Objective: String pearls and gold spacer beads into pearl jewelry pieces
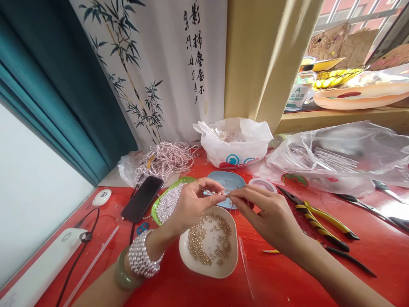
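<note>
Above the dishes, my left hand (191, 202) pinches a short string of small pearly beads (209, 192) between thumb and fingers. The fingertips of my right hand (271, 209) close on the end of the same string, almost touching the left fingertips. Directly below is a white dish (183, 256) with gold beads (197, 245). Behind my left hand stands a green dish (154, 213) of white pearl beads (170, 202). A blue dish (220, 175) with tiny bits in it sits behind both hands. A multi-row pearl bracelet (142, 253) and a green bangle (123, 270) circle my left wrist.
Yellow-black pliers (322, 226) and scissors (367, 207) lie at right. A phone (143, 199), pearl strands (168, 160) and a white power strip (47, 264) with a cable are at left. Behind stand a white plastic bag (236, 147) and a clear bag (338, 149).
</note>
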The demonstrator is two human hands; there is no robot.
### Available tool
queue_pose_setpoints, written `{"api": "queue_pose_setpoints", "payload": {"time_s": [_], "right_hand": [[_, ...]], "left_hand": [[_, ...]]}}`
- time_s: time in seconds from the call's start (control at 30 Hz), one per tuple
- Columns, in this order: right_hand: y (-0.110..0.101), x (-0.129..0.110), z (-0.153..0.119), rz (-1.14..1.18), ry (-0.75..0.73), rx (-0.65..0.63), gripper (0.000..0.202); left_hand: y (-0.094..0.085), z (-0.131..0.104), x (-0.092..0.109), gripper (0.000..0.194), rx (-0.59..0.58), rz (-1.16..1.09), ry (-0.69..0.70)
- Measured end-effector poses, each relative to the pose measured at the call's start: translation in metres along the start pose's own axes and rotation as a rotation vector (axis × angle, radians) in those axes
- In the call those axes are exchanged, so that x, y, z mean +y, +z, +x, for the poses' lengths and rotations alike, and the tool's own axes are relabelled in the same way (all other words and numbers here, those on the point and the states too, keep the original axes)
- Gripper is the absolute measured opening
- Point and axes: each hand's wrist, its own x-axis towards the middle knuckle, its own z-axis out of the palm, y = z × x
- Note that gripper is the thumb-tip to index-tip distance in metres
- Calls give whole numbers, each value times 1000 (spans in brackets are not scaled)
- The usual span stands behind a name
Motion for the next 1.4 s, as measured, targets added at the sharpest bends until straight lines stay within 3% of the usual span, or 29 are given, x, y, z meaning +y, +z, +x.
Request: {"api": "queue_pose_setpoints", "payload": {"time_s": [0.4, 1.07, 1.4], "right_hand": [[2, 7, 0, 42, -6, -77, 19], [3, 8, 5, 482, 378, -347, 19], [3, 10, 8, 637, 443, -407, 18]], "left_hand": [[-2, 1, -3, 11, 1, -9, -18], [-1, -2, 1, 8, -15, 12, -3], [-2, -1, -1, 4, -25, 38, 47]]}}
